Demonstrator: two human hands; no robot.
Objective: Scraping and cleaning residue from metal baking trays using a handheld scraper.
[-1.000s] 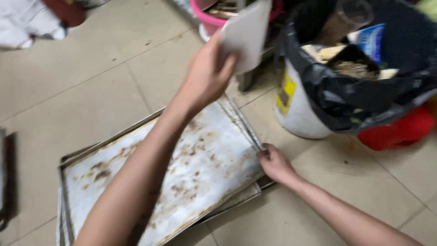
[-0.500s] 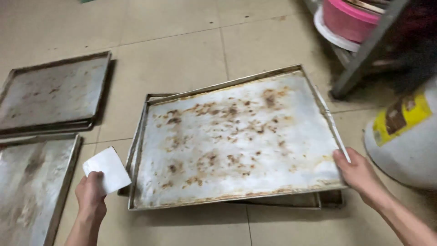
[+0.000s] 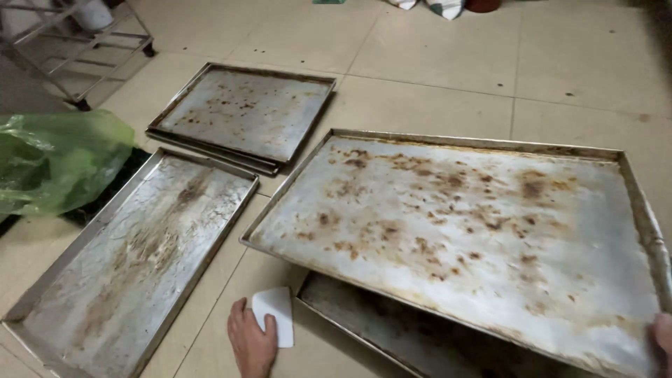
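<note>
My left hand (image 3: 251, 342) rests low on the tiled floor, holding a small white flat scraper (image 3: 275, 314) against the tiles. At the frame's bottom right corner my right hand (image 3: 661, 334) grips the near right corner of a large, stained metal baking tray (image 3: 462, 231) and holds it tilted up. This lifted tray hangs over another tray (image 3: 392, 329) that lies beneath it on the floor, partly in shadow.
Two more stained trays lie on the floor to the left: a stack (image 3: 241, 115) further away and a single tray (image 3: 133, 259) closer. A green plastic bag (image 3: 52, 157) sits at the far left. A wheeled metal rack (image 3: 77, 42) stands at the top left.
The view has swung left and nearer the floor. My right hand has lifted the big tray off the one beneath. My left hand with the scraper has come down to the tiles.
</note>
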